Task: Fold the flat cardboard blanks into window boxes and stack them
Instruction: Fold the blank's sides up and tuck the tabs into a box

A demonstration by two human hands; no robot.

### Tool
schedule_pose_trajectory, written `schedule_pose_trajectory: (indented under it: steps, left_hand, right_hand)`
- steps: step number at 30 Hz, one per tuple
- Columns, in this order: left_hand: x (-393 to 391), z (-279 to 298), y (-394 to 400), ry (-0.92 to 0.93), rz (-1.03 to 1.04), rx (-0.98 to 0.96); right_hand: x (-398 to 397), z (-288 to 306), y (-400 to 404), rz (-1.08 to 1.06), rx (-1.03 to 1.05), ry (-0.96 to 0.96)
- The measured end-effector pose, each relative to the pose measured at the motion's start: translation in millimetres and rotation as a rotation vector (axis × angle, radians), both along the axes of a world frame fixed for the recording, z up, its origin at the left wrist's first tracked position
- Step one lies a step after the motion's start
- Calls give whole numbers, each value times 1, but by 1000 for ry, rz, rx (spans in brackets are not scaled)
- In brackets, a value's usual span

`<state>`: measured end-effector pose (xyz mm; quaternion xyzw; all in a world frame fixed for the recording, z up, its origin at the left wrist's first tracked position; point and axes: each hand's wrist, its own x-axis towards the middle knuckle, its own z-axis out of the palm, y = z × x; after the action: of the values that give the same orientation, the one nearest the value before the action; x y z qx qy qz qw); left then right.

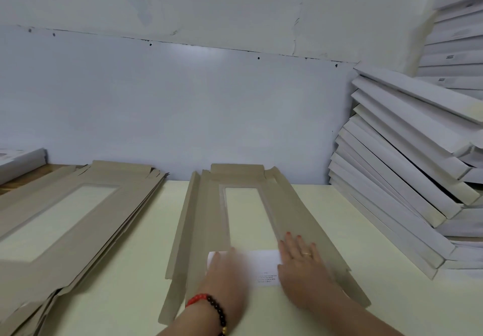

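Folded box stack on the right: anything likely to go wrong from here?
1. The folded box stack leans and sits uneven; adding another could make it slide.
2. The left hand and right hand press near the white label on the blank; it may smear or crease.

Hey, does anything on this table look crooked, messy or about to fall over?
Yes. The stack of white folded boxes on the right leans, its layers slid out of line and tilted rather than square. The pile of flat blanks on the left is fanned at its edges. The blank under both hands lies flat.
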<state>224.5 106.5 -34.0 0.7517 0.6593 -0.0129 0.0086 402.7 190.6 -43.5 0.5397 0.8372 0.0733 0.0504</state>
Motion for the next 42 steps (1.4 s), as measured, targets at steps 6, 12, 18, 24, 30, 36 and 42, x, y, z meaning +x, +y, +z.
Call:
schedule_pose_trajectory:
  steps: [6,12,18,24,30,36,42]
  left_hand:
    - [21,-16,2,-42,-3,-136]
    - [24,-20,0,-25,25,-177]
    - [13,-16,0,-5,106,-251]
    - [2,-11,-6,44,214,-273]
    - [-21,-9,-13,40,264,-243]
    - [-31,-17,-14,-63,338,-162]
    - [-42,-13,-10,-502,426,52]
  right_hand:
    - [-38,-4,-3,175,-172,168]
    - [-21,-9,-1,289,-109,69]
    - [1,-9,13,154,-174,62]
    - [20,-2,17,62,-216,67]
    - [37,-2,18,0,-213,105]
    - [45,-7,19,-144,-154,230]
    - [47,4,16,-182,-185,553]
